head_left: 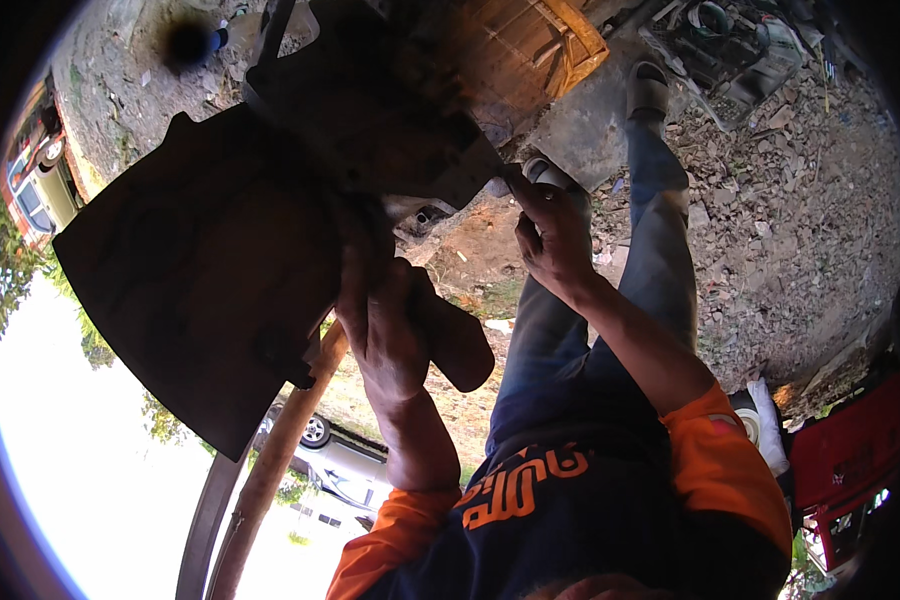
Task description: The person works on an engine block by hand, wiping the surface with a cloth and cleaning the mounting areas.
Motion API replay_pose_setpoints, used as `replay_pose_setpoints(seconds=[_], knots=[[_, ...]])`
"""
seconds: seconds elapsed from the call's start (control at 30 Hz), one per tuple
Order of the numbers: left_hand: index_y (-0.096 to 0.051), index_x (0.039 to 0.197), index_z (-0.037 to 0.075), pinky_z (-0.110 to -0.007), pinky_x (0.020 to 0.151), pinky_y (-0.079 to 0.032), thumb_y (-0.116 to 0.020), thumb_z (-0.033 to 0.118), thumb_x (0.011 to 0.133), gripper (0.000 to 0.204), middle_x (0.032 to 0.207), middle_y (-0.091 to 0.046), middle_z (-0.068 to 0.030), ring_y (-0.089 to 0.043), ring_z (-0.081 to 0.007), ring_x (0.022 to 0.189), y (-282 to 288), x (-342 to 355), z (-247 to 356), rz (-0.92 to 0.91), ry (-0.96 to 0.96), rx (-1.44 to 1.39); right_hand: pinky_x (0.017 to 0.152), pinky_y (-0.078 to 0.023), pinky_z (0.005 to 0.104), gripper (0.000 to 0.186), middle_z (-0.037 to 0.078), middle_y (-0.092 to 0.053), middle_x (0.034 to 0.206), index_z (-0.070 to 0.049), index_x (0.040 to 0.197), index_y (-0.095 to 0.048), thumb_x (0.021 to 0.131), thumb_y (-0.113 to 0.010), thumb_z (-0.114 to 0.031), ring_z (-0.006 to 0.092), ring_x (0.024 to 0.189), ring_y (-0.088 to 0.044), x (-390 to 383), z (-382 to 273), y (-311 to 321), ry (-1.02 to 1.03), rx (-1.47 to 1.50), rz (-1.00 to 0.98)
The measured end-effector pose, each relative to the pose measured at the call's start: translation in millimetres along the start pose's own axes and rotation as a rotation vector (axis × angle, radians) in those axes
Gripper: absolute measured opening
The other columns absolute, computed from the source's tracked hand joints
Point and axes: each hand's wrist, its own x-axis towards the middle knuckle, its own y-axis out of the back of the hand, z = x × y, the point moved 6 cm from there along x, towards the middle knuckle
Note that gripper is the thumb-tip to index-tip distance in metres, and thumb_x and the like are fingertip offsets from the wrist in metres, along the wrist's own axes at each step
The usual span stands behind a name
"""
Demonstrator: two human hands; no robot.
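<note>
A large dark curved panel, shaped like a hand-held welding shield, fills the left of the head view in deep shadow. My left hand is closed at its right edge, its fingers wrapped around a dark rounded handle. Beyond the panel, a dark flat plate slants toward the right. At that plate's right corner my right hand is closed, the fingers pressed on the edge. Shadow hides how panel and plate relate.
My legs and sandalled feet rest on rubble-strewn ground. Ahead are a yellow-brown frame and a heap of dark scrap. A wooden post rises at the left; parked vehicles stand behind it.
</note>
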Motion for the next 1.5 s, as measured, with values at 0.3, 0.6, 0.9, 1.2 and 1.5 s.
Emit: replay_pose_setpoints(seconds=[0.3,0.6,0.9,1.2,1.5], knots=[[-0.057,0.132,-0.003,-0.022,0.048,-0.046,-0.049,-0.011,0.09,0.044,0.139,-0.048,-0.0334,-0.064,-0.0135,0.069,-5,2,7,-0.016,-0.21,0.04,0.088,-0.048,0.044,0.06,0.018,-0.06,0.122,-0.007,0.135,-0.054,0.077,-0.056,0.009,0.0363,0.098,-0.062,32,-43,-3,0.262,0.121,0.0],[-0.043,0.143,-0.006,-0.02,0.048,-0.033,-0.049,0.009,0.093,0.053,0.136,-0.057,-0.0133,-0.042,-0.0038,0.054,-8,2,2,0.015,0.357,-0.393,0.074,-0.051,0.0392,0.046,0.02,-0.064,0.106,-0.003,0.126,-0.058,0.081,-0.056,0.007,0.0362,0.082,-0.062,33,-5,-5,0.124,0.025,-0.036],[-0.047,0.139,-0.005,-0.022,0.059,-0.037,-0.053,0.01,0.091,0.05,0.123,-0.063,-0.0109,-0.045,-0.0058,0.067,-4,-2,-16,0.023,0.372,-0.377,0.088,-0.054,0.0369,0.048,0.02,-0.065,0.12,-0.006,0.132,-0.056,0.085,-0.055,0.005,0.0372,0.104,-0.066,18,-8,-4,-0.02,0.093,-0.004],[-0.056,0.125,-0.008,-0.036,0.099,-0.041,-0.053,0.004,0.09,0.037,0.125,-0.055,-0.0201,-0.052,-0.023,0.111,-1,2,2,-0.073,0.079,-0.032,0.1,-0.047,0.0421,0.065,0.019,-0.058,0.133,-0.009,0.137,-0.055,0.076,-0.049,0.013,0.0383,0.12,-0.057,7,-73,3,0.188,0.196,-0.002],[-0.059,0.119,-0.002,-0.047,0.101,-0.044,-0.059,-0.008,0.081,0.039,0.135,-0.051,-0.0291,-0.052,-0.0439,0.122,-12,6,-2,-0.13,-0.001,0.087,0.1,-0.047,0.042,0.057,0.019,-0.059,0.131,-0.005,0.134,-0.056,0.079,-0.056,0.007,0.0376,0.123,-0.055,33,-132,18,0.433,0.241,-0.002]])
